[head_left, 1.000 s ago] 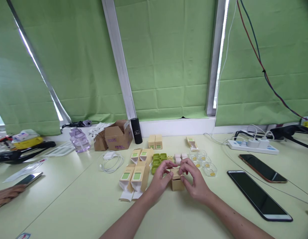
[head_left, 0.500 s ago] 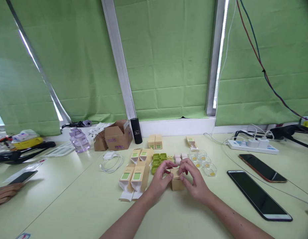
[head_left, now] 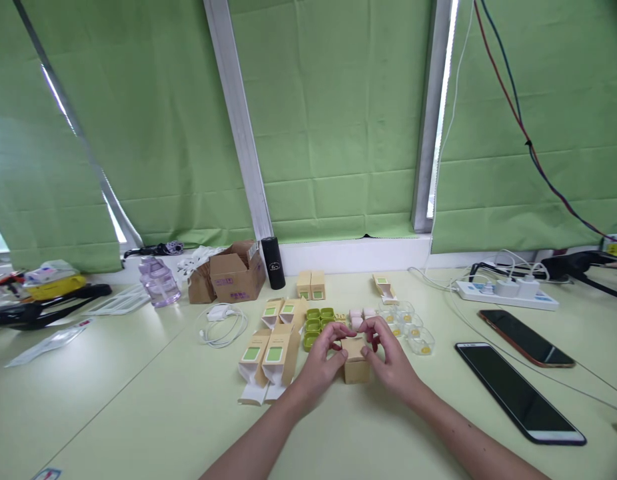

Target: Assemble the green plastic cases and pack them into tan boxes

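A small brown cardboard box [head_left: 357, 371] stands on the table in front of me, its top flap near level. My left hand [head_left: 324, 357] grips its left side, thumb at the upper edge and fingers curled behind. On the other side my right hand [head_left: 386, 353] holds the box, thumb on the top's right edge and index finger arched over the back. Just beyond are green square containers [head_left: 313, 325], pale pink pieces [head_left: 356, 319] and clear plastic cups [head_left: 421, 341] with yellow bits inside. Open brown boxes with green labels [head_left: 274, 355] lie to the left.
Two closed boxes [head_left: 311, 285] and one open box [head_left: 385, 289] sit farther back. A white charger cable [head_left: 223, 327], black cylinder [head_left: 273, 263], carton [head_left: 237, 273] and purple bottle [head_left: 159, 283] are at left. Two phones [head_left: 520, 392] and a power strip [head_left: 507, 295] lie at right.
My right hand has shifted slightly, thumb and fingers moving a little over the box top. At the far left, another person's hand with a phone has gone out of view.
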Demonstrator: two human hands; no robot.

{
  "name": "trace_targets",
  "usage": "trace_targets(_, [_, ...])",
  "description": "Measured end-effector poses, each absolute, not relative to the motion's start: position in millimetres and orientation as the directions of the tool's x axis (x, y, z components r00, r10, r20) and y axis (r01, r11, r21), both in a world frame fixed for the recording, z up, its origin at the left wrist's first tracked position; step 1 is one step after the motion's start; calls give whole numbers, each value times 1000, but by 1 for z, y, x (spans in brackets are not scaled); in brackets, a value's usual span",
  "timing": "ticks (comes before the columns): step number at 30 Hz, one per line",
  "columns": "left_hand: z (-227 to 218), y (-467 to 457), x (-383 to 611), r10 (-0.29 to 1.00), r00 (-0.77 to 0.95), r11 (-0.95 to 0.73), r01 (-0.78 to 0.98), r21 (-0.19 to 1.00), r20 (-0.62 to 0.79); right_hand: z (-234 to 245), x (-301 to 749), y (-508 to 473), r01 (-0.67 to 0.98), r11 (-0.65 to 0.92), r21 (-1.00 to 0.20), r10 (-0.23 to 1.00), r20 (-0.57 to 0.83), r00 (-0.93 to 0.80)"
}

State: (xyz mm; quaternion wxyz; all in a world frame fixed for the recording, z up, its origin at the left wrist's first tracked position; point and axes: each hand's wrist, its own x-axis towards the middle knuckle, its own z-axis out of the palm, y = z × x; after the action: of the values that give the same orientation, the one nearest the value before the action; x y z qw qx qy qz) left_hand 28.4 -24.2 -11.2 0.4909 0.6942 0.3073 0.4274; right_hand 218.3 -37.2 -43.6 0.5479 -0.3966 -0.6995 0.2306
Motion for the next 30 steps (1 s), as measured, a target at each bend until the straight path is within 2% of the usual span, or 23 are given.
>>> trace_targets(25, [-15, -23, 28, 839, 463, -340, 33, 940, 287, -42, 221, -37, 319, 555, -768, 828, 545, -131])
trace_targets(30, [-13, -25, 28, 846, 458, -326, 38, 945, 273, -36, 230, -39, 255, 595, -762, 802, 547, -239])
